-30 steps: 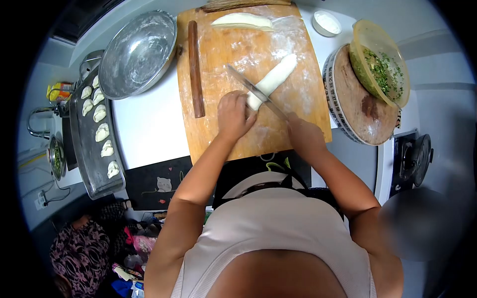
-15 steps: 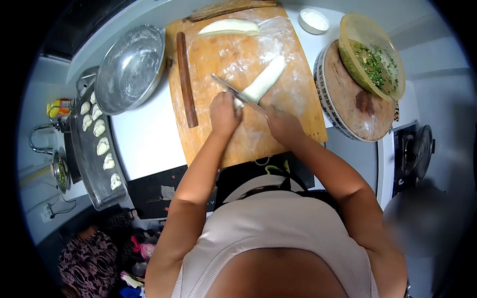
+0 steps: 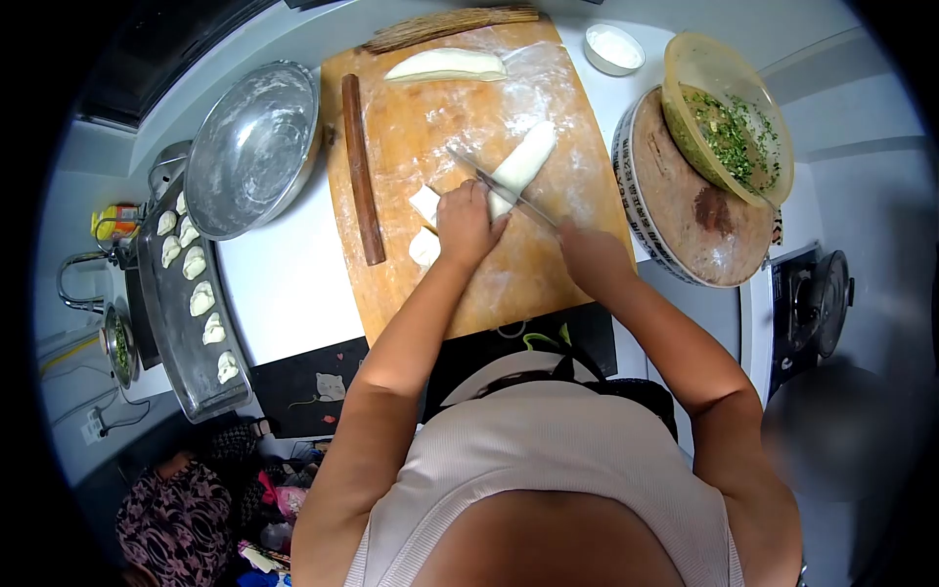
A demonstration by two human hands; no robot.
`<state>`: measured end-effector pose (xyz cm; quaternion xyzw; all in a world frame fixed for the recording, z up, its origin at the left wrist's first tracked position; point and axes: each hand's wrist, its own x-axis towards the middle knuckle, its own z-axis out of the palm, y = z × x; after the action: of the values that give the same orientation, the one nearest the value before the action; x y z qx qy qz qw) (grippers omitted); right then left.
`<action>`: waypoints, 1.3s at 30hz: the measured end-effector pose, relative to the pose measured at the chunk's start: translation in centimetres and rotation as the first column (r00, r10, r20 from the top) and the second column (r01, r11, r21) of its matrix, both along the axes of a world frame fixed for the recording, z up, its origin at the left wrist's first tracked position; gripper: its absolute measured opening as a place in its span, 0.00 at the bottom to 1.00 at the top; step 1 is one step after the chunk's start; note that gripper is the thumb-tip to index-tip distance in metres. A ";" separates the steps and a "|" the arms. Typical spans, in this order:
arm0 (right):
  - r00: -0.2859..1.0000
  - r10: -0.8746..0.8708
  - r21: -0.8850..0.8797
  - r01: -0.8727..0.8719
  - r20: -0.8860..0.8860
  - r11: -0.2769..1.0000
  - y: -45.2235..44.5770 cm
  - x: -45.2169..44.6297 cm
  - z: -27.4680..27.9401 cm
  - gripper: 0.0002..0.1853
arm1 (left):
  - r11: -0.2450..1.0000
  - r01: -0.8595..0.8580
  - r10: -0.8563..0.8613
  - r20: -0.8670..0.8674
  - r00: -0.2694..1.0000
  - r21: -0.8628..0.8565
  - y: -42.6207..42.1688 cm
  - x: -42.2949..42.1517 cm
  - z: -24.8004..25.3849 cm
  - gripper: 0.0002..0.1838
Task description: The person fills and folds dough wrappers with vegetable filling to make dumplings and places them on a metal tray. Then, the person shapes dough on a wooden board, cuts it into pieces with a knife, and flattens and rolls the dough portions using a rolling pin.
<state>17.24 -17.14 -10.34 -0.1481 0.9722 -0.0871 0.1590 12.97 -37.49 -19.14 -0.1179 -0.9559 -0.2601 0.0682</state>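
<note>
My right hand point(image 3: 594, 256) is closed round the handle of a knife point(image 3: 531, 210). Its blade lies slantwise across a white dough roll point(image 3: 529, 157) on the floured wooden board point(image 3: 401, 147). Close to the blade, my left hand point(image 3: 467, 225) has its fingers bent over the near end of the roll, partly hiding it. Two cut dough pieces point(image 3: 424, 248) rest just left of that hand. Farther back lies another long strip of dough point(image 3: 446, 66). A dark wooden rolling pin point(image 3: 361, 171) lies along the board's left side.
Left of the board stand a large metal bowl point(image 3: 252, 147) and a tray point(image 3: 186, 362) with several shaped dough pieces. On the right, a yellowish bowl point(image 3: 675, 117) of chopped greens sits on a round chopping block point(image 3: 675, 210). Behind are a white bowl point(image 3: 614, 51) and a straw bundle point(image 3: 450, 27).
Both hands and the knife have shifted right relative to the board, farther along the roll. Two cut dough pieces now show left of my left hand, and the roll looks shorter.
</note>
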 end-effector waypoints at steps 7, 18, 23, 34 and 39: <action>0.995 0.017 -0.173 -0.033 -0.095 0.984 -1.6 -2.3 -4.2 0.09 | 0.994 -0.088 0.086 -0.038 0.996 -0.069 -1.7 -1.7 0.3 0.21; 0.991 0.021 0.007 -0.020 -0.132 1.000 2.9 -2.9 1.2 0.09 | 0.997 0.079 -0.077 -0.136 0.988 0.010 2.2 -3.6 0.9 0.27; 0.996 0.077 0.050 -0.074 -0.055 0.996 3.0 -3.8 -3.3 0.09 | 1.000 0.023 -0.022 -0.058 0.998 0.011 2.7 -3.8 -0.1 0.25; 0.988 -0.060 -0.085 0.048 -0.140 0.995 4.1 -4.5 1.3 0.08 | 0.997 0.058 -0.070 -0.238 0.969 -0.058 1.9 -6.9 2.0 0.24; 0.986 0.007 0.022 -0.003 -0.166 1.000 6.1 -5.5 0.6 0.10 | 0.997 0.070 -0.072 -0.039 0.997 -0.039 5.6 -6.9 1.0 0.28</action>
<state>11.73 -11.02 -9.74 -0.1553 0.9826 -0.0634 0.0794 6.06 -31.85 -18.12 -0.1583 -0.9543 -0.2418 0.0757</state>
